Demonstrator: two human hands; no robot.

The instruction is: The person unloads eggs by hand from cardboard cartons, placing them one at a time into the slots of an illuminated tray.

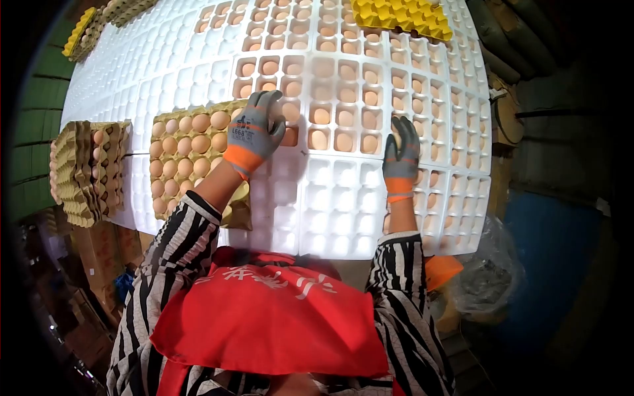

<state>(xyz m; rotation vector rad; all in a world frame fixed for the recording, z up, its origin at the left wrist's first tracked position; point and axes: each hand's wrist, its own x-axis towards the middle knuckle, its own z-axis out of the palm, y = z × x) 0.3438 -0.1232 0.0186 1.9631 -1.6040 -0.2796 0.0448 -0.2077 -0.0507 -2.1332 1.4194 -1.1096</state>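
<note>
My left hand [254,129], in a grey and orange glove, is over the right edge of a brown egg carton [208,109] and the white foam tray beside it. Its fingers curl, and whatever they hold is hidden. Brown eggs [200,144] fill the visible part of the carton. My right hand [401,148], gloved alike, is above the seam between foam trays. Its fingers bend downward near an egg [397,138], and its grip is unclear. Between the hands, eggs sit in the upper foam tray [333,66], while the lower foam tray [333,208] shows bare cells.
Stacked brown cartons [89,171] holding eggs stand at the left edge. A yellow egg tray [403,18] lies at the top, another yellow tray [78,32] at the far upper left. A clear plastic bag [489,270] is below the table's right corner.
</note>
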